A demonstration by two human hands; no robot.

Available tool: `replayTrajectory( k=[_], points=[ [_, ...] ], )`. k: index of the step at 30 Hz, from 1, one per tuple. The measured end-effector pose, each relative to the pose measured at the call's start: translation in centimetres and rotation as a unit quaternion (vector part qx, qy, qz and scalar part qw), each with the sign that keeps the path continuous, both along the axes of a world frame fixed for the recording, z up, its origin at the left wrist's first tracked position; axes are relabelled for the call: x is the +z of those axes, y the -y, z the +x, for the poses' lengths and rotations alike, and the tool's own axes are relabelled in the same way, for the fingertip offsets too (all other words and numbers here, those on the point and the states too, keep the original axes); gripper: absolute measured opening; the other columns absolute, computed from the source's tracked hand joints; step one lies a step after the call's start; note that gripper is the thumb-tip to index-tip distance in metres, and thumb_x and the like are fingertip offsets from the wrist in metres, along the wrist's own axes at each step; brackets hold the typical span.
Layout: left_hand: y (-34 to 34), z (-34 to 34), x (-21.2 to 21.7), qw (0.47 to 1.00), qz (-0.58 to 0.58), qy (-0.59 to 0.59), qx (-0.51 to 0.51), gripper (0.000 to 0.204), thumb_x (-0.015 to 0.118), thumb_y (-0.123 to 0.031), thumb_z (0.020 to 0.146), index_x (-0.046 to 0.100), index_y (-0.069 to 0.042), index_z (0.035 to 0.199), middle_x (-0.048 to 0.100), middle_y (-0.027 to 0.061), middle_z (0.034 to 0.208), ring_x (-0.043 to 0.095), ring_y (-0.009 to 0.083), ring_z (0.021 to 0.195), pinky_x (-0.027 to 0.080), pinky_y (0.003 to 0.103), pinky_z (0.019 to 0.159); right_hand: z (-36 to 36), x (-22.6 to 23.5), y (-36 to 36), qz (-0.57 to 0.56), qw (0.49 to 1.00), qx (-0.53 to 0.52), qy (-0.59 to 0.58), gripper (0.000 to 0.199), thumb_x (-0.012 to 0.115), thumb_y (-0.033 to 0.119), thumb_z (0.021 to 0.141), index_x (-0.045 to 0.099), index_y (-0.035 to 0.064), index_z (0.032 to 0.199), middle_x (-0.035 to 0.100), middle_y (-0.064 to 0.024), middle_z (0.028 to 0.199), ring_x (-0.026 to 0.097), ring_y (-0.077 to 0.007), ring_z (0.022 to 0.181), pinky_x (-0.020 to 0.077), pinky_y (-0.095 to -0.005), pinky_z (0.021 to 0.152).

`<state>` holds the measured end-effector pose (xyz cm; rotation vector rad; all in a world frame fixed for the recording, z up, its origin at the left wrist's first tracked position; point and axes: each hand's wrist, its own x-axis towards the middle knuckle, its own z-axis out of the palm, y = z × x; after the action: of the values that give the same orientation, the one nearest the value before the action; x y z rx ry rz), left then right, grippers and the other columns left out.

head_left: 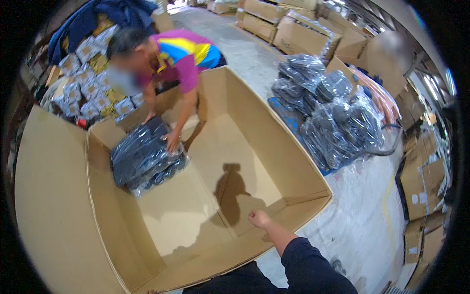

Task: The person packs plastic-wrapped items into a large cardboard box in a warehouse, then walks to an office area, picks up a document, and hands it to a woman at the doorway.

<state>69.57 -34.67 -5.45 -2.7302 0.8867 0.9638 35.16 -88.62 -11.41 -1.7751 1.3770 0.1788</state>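
1. The box [254, 147] is a big open cardboard carton standing on the floor [362, 220], its flaps folded out; it fills the middle of the view.
2. The right hand [258, 218] hovers over the box's near rim, fingers curled into a loose fist, holding nothing. The left hand is out of view.
3. The box looks stiff in its walls but floppy at the flaps, light while nearly empty, and too wide for one hand; I judge it best taken at a top rim or a corner, not by a flap.
4. Inside the box, at its far left corner, lies a bundle [147, 159] of dark goods in clear plastic. It looks soft, slippery and fairly heavy, best gripped from below.
5. A co-worker [183, 54] leans in from the box's far side, both hands on the bundle.
6. Right of the box, a pile [330, 117] of like bundles sits on the floor.
7. Beyond the box stand more cartons [274, 22].
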Motion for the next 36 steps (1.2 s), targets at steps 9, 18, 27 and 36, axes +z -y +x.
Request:
replayTrajectory(
  k=[9, 18, 27, 36],
  points=[
    [11.2, -2.4, 4.3, 0.971, -0.202, 0.059, 0.114, 0.057, 0.063, -0.04, 0.083, 0.055, 0.001, 0.122, 0.059, 0.025, 0.115, 0.056, 0.0384, 0.109, 0.043, 0.042, 0.095, -12.0, 7.1, -0.1, -0.252, 0.938, -0.209, 0.112, 0.021, 0.06, 0.017, 0.08, 0.065, 0.0039, 0.096, 0.067, -0.0161, 0.087, 0.066, -0.0286, 0.081, 0.0521, -0.0356, 0.075],
    [11.5, -9.9, -0.7, 0.985, -0.152, 0.028, -0.072, 0.035, 0.059, -0.038, 0.082, 0.071, -0.006, 0.09, 0.067, 0.0187, 0.083, 0.063, 0.0366, 0.09, 0.043, 0.046, 0.087, -27.6, 6.7, -18.0, -0.19, 0.966, -0.134, -0.116, 0.035, 0.058, 0.033, 0.078, 0.066, 0.002, 0.092, 0.066, -0.0211, 0.087, 0.064, -0.0376, 0.088, 0.05, -0.043, 0.08],
    [9.5, -15.5, 1.8, 0.948, -0.316, 0.006, -0.043, 0.063, 0.063, -0.047, 0.079, 0.052, -0.008, 0.128, 0.042, 0.0188, 0.137, 0.034, 0.0345, 0.131, 0.012, 0.059, 0.11, -41.3, 5.1, -27.6, 0.072, 0.948, -0.279, -0.136, 0.023, 0.06, 0.012, 0.078, 0.06, -0.0046, 0.094, 0.063, -0.0146, 0.073, 0.066, -0.0262, 0.058, 0.0538, -0.0363, 0.044],
    [10.4, -18.5, 1.5, 0.965, -0.17, 0.102, -0.174, 0.094, 0.07, -0.05, 0.072, 0.026, -0.008, 0.144, 0.017, 0.0193, 0.151, 0.011, 0.0389, 0.14, 0.009, 0.062, 0.109, -37.0, 7.9, -22.4, -0.081, 0.987, -0.142, 0.011, 0.03, 0.062, 0.022, 0.08, 0.065, 0.0007, 0.1, 0.068, -0.0167, 0.093, 0.066, -0.0276, 0.085, 0.0503, -0.0356, 0.081]
  ],
)
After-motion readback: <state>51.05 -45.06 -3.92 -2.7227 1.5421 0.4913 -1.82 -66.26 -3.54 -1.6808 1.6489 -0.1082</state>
